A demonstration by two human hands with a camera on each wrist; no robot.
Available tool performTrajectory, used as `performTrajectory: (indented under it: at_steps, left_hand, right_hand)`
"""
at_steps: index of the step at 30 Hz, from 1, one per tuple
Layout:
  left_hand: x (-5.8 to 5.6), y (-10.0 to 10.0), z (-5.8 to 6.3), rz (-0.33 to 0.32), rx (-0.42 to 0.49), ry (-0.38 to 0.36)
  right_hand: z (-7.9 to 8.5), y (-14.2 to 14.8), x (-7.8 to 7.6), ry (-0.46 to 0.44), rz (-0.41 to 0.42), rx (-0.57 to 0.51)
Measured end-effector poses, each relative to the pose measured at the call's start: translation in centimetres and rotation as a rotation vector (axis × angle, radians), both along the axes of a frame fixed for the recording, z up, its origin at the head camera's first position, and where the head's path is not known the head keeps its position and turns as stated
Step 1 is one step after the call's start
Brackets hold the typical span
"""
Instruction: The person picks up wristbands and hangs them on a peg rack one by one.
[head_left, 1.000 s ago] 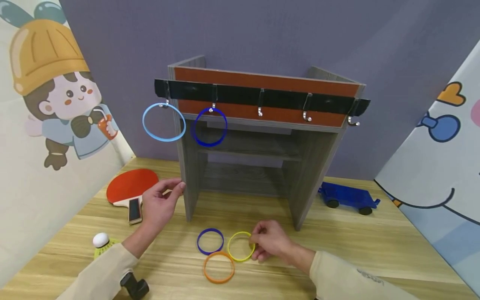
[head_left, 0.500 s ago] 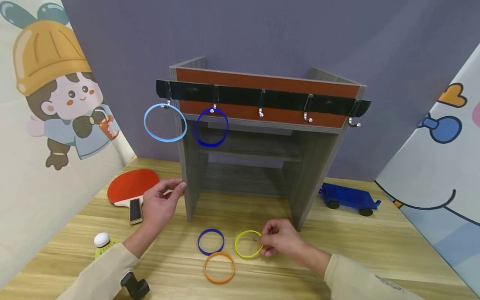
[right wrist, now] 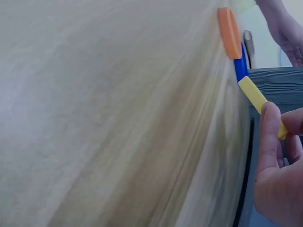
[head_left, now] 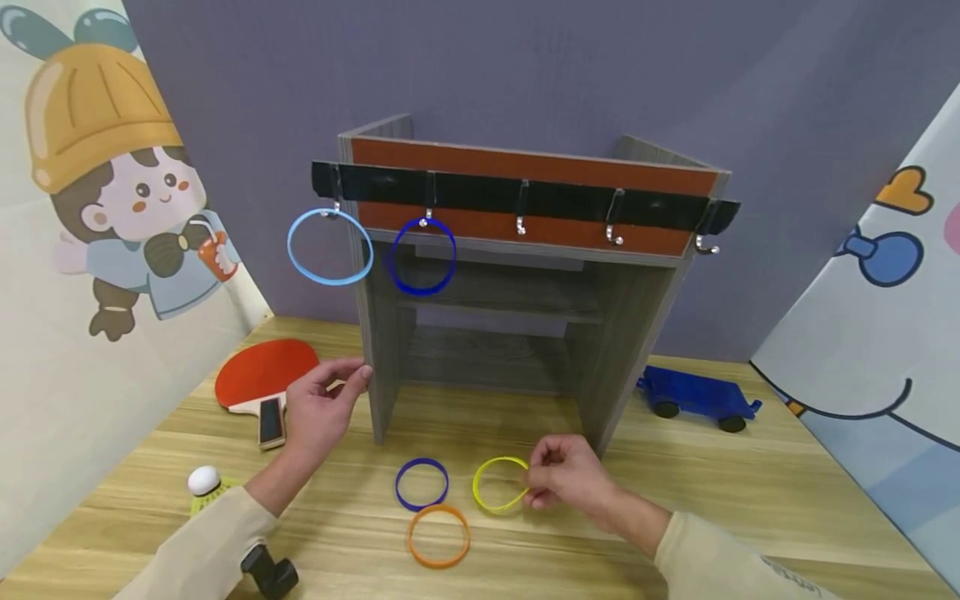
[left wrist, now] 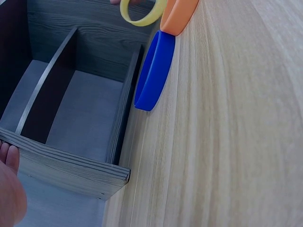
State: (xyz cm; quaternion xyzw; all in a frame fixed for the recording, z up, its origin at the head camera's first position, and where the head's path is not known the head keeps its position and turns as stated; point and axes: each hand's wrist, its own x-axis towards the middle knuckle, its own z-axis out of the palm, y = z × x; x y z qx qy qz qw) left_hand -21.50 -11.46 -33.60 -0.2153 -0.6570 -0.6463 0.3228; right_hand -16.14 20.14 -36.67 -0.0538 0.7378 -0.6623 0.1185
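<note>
My right hand (head_left: 568, 473) pinches a yellow wristband (right wrist: 254, 94) between thumb and fingers, low over the table and tilted up. Left of it, a dark blue wristband (left wrist: 160, 71) lies beside an orange wristband (right wrist: 229, 34). With loosely bent fingers, my left hand (head_left: 321, 404) touches the outer left side of a grey wooden shelf unit (head_left: 378, 367). Across the top of this unit runs a black hook rail (head_left: 480, 191). A light blue wristband (head_left: 330, 282) hangs from its leftmost hook, and another dark blue wristband (head_left: 422, 292) from the hook beside it. The other three hooks are bare.
Left of the unit lie a red table tennis bat (head_left: 262, 371) and a shuttlecock (head_left: 204, 481). A blue toy cart (head_left: 697, 395) stands at the right. A grey wall (head_left: 525, 67) rises behind the unit, with cartoon-printed panels on both sides.
My right hand has moved right with the yellow wristband, drawing it away from the dark blue and orange ones, and the band now tilts up more. The left hand stays put.
</note>
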Motion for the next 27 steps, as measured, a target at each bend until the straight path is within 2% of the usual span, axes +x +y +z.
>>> performTrajectory:
  at_steps: [21, 27]
  left_hand:
    - [0.1, 0.0, 0.0, -0.004, -0.003, 0.009]
    - [0.1, 0.0, 0.0, -0.009, -0.006, 0.019]
  right_hand:
    - [3.8, -0.7, -0.2, 0.135, -0.096, -0.140]
    - [4.9, -0.8, -0.3, 0.199, -0.110, -0.185]
